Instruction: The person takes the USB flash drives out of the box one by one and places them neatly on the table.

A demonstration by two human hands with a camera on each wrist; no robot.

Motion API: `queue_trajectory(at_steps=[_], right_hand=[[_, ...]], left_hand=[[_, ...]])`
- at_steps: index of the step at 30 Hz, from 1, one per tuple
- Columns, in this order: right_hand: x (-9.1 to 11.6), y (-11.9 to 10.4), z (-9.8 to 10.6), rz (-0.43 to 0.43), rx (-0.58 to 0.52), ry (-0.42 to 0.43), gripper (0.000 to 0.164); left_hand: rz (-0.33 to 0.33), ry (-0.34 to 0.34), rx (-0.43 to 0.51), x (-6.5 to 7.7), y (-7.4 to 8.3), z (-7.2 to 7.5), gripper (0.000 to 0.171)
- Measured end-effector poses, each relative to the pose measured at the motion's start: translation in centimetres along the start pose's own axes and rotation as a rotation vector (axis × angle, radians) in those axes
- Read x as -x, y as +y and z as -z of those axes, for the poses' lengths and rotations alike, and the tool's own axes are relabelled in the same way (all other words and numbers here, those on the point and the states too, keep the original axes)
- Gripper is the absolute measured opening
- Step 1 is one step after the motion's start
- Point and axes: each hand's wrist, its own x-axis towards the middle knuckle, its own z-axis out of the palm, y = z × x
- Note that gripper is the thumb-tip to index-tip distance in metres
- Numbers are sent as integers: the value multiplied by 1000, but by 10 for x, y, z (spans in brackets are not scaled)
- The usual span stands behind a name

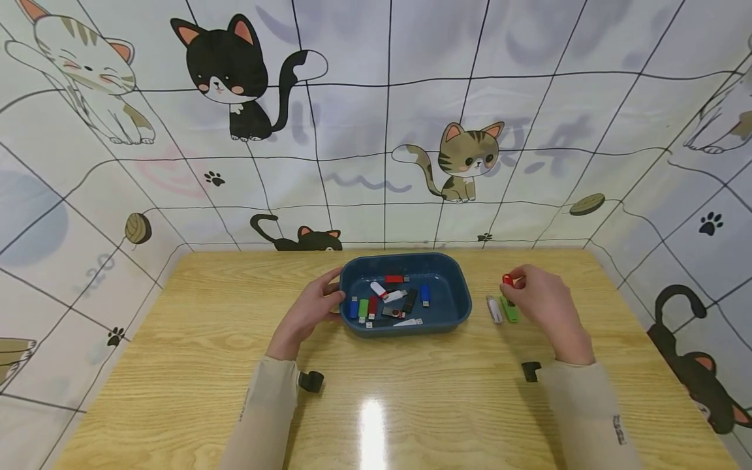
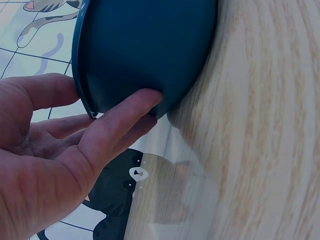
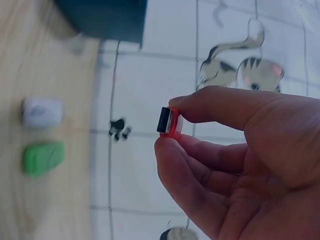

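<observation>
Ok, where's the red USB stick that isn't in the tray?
In the head view, the red USB stick is pinched in the right hand, right of the blue tray, by the green stick and white stick.

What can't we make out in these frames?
Head: part of the red USB stick, covered by the right hand.
Head: print on the right sleeve, too small.
Left wrist: contents of the blue tray, hidden by its own wall.
Right wrist: any markings on the green stick, blurred.
</observation>
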Motion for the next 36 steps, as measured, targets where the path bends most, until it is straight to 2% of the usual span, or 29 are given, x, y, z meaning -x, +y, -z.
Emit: queue_trajectory(at_steps=[5, 12, 21, 32, 36], right_hand=[[-1, 22, 1, -60, 23, -66, 47], [-7, 46, -5, -126, 36, -114, 46], [-11, 68, -17, -114, 30, -127, 44], [-12, 76, -24, -133, 14, -121, 42], [-11, 79, -22, -89, 40, -109, 36]], left_hand=[[4, 2, 1, 0, 1, 0, 61], [1, -5, -3, 1, 1, 2, 61], [3, -7, -19, 1, 1, 1, 62], [2, 2, -20, 0, 2, -1, 61], [0, 0, -14, 1, 2, 0, 61]])
